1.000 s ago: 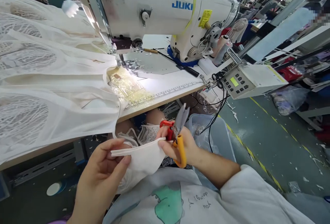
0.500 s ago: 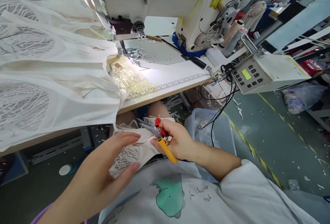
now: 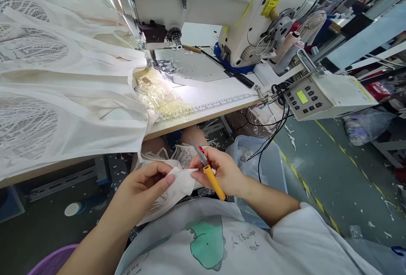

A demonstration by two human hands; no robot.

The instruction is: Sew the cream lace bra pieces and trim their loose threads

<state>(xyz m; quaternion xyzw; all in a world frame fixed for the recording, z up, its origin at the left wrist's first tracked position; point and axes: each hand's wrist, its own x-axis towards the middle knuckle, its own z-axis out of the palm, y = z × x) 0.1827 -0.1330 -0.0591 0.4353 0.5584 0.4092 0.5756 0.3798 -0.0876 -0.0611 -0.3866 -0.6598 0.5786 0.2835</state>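
Observation:
Over my lap, my left hand point(image 3: 152, 188) pinches the edge of a white lace garment point(image 3: 182, 183) between thumb and fingers. My right hand point(image 3: 223, 171) keeps a pair of scissors point(image 3: 215, 183) in its palm, one handle red and the other orange, with the blades pointing up and away. Its thumb and forefinger also grip the garment's edge, a short way from my left fingertips. Between the two hands the cloth is held up. More white lace cloth lies on my lap behind it.
A sewing machine point(image 3: 203, 0) stands on the table point(image 3: 206, 112), with white lace garments point(image 3: 76, 123) hanging over its front edge at left. A control box point(image 3: 317, 95) juts out at right, cables dangling into a clear plastic bin point(image 3: 275, 161). A purple tub point(image 3: 52, 260) sits low left.
My left hand has closed on the garment and moved slightly right. The cloth edge is now lifted between both hands. The scissors have turned in my right hand, blades pointing more upward.

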